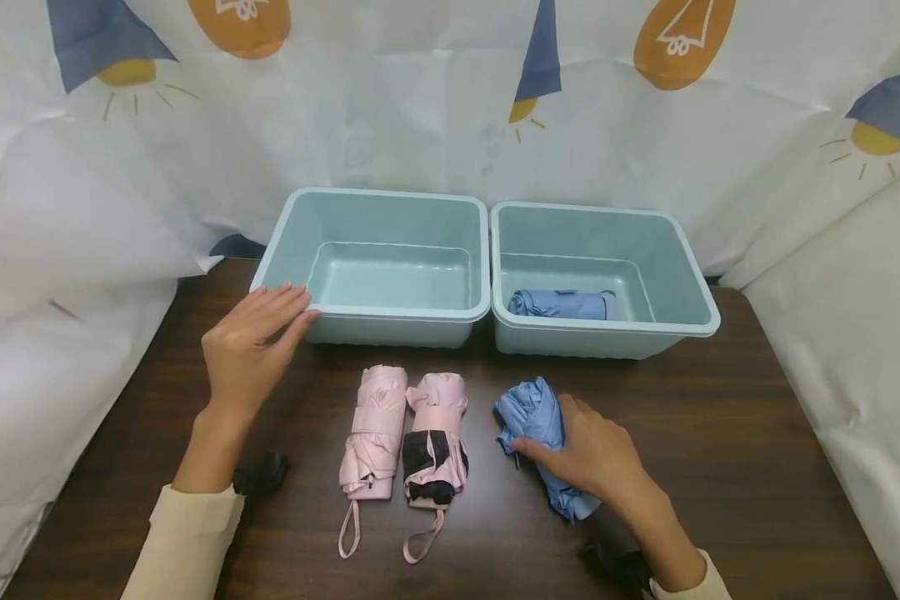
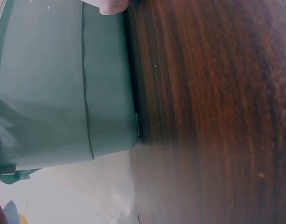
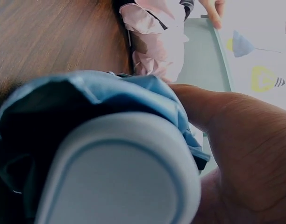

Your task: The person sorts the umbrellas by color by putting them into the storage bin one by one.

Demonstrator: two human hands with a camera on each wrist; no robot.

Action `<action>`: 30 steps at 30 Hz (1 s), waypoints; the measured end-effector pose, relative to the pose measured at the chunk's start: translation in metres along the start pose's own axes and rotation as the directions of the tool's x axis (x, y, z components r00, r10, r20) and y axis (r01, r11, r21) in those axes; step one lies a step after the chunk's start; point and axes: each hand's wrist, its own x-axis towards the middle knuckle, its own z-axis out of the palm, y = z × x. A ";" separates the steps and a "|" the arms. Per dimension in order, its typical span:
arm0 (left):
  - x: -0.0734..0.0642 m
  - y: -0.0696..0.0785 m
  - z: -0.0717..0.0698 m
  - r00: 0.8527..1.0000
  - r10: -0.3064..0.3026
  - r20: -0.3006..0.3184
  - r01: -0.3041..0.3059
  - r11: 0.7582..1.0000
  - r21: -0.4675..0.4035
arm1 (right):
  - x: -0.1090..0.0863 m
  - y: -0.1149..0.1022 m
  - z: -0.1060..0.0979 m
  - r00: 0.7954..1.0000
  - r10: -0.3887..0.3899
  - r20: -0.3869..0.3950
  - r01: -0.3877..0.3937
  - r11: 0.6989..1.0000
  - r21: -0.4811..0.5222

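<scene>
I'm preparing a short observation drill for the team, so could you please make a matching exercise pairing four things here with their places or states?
Things
1. Left hand
2. Right hand
3. Right bin
4. Pink umbrellas

Places or states
A. With a rolled blue umbrella inside
B. Side by side on the table
C. At the rim of the left bin
D. Gripping a crumpled blue umbrella

Pairs: 1-C, 2-D, 3-A, 4-B

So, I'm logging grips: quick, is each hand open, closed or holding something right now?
Left hand: open, at the left bin.
Right hand: holding the nearer blue umbrella.
</scene>
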 end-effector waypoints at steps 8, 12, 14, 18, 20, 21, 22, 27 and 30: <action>-0.003 -0.003 0.001 1.000 0.007 -0.011 -0.007 1.000 0.001 | 0.000 0.001 -0.002 1.000 -0.007 0.009 0.007 1.000 -0.004; -0.004 -0.004 0.002 1.000 0.011 -0.016 -0.011 1.000 -0.005 | -0.001 0.001 -0.002 1.000 -0.008 0.010 0.008 1.000 0.000; -0.004 -0.004 0.002 1.000 0.012 -0.017 -0.012 1.000 -0.010 | -0.001 0.001 -0.002 1.000 -0.006 0.001 0.006 1.000 0.013; -0.003 -0.004 0.002 1.000 0.013 -0.019 -0.013 1.000 -0.020 | 0.000 0.002 -0.001 1.000 0.006 -0.022 -0.005 0.999 0.053; -0.003 -0.004 0.002 1.000 0.015 -0.015 -0.016 1.000 -0.021 | 0.000 0.002 0.000 0.999 0.010 -0.031 -0.008 0.998 0.065; -0.003 -0.004 0.002 1.000 0.018 -0.013 -0.018 1.000 -0.021 | 0.000 0.003 0.000 0.999 0.011 -0.032 -0.009 0.998 0.068; -0.003 -0.004 0.002 1.000 0.019 -0.011 -0.019 1.000 -0.020 | 0.000 0.003 0.000 0.999 0.010 -0.035 -0.007 0.998 0.069; -0.002 -0.004 0.002 1.000 0.022 -0.002 -0.022 1.000 -0.009 | 0.000 0.004 -0.001 0.998 -0.012 -0.057 0.015 0.998 0.058; -0.002 -0.004 0.002 1.000 0.021 -0.004 -0.021 1.000 -0.011 | 0.000 0.004 -0.001 0.997 -0.029 -0.071 0.032 0.998 0.052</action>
